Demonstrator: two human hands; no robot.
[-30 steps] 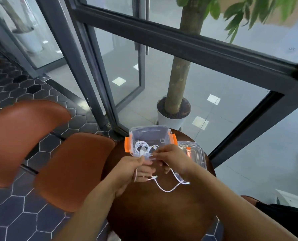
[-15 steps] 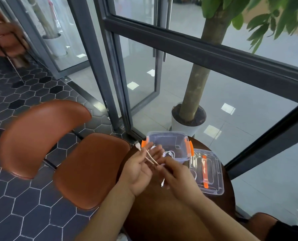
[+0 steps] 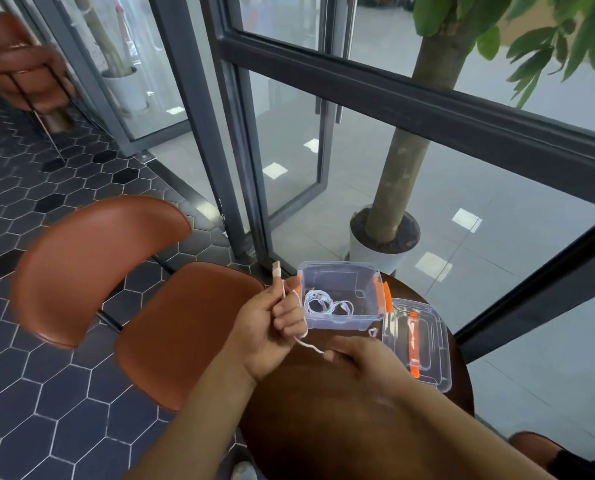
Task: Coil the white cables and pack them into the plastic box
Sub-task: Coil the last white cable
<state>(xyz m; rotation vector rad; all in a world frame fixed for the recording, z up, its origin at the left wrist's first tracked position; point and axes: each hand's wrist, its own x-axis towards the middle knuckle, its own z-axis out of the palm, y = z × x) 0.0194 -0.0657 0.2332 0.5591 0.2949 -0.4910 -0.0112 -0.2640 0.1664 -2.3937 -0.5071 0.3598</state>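
Observation:
A clear plastic box (image 3: 341,320) with orange latches stands open on the round brown table (image 3: 324,417); a coiled white cable (image 3: 325,304) lies inside it. My left hand (image 3: 268,327) grips a second white cable (image 3: 279,282) just left of the box, plug end sticking up above my fingers. The cable runs down and right to my right hand (image 3: 362,358), which pinches it over the table in front of the box. The rest of that cable is hidden under my right hand.
The box's clear lid (image 3: 417,344) with an orange handle lies right of the box. A brown chair (image 3: 143,289) stands left of the table. A potted tree (image 3: 389,216) and glass doors are beyond. The floor is dark hexagon tile.
My left hand has lifted the cable's plug end up beside the box, and my right hand has slid down and right along the cable. The camera view has shifted left.

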